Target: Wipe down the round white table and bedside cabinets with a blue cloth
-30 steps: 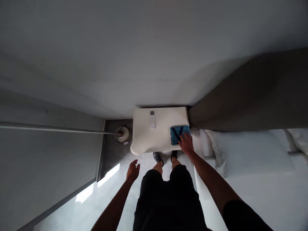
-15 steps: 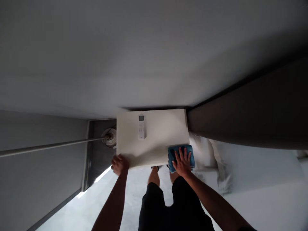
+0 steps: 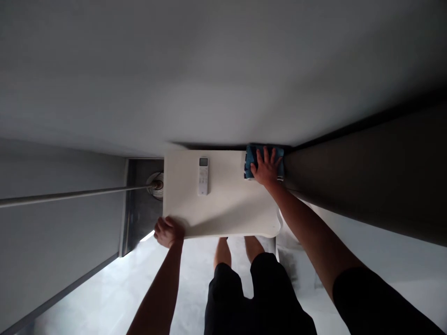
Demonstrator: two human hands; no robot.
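A folded blue cloth point(image 3: 250, 160) with dark patches lies on the far right corner of a small cream table point(image 3: 226, 204). My right hand point(image 3: 266, 168) presses flat on it, fingers spread apart. At the table's near left corner, my left hand point(image 3: 169, 231) is closed, its fingers curled over the edge. A white remote control point(image 3: 203, 177) with a small grey screen rests on the left half of the tabletop, between my hands and touched by neither.
A grey wall point(image 3: 209, 102) rises behind the table. A dark brown panel point(image 3: 377, 181) stands on the right. To the left, a pole point(image 3: 77, 194) runs down to a round coiled base point(image 3: 155, 186). My legs are at the near edge, over a pale floor point(image 3: 104, 298).
My right hand has slid the cloth from the near right corner of the table to the far right corner. My left hand stays at its corner. The remote has not moved on the table.
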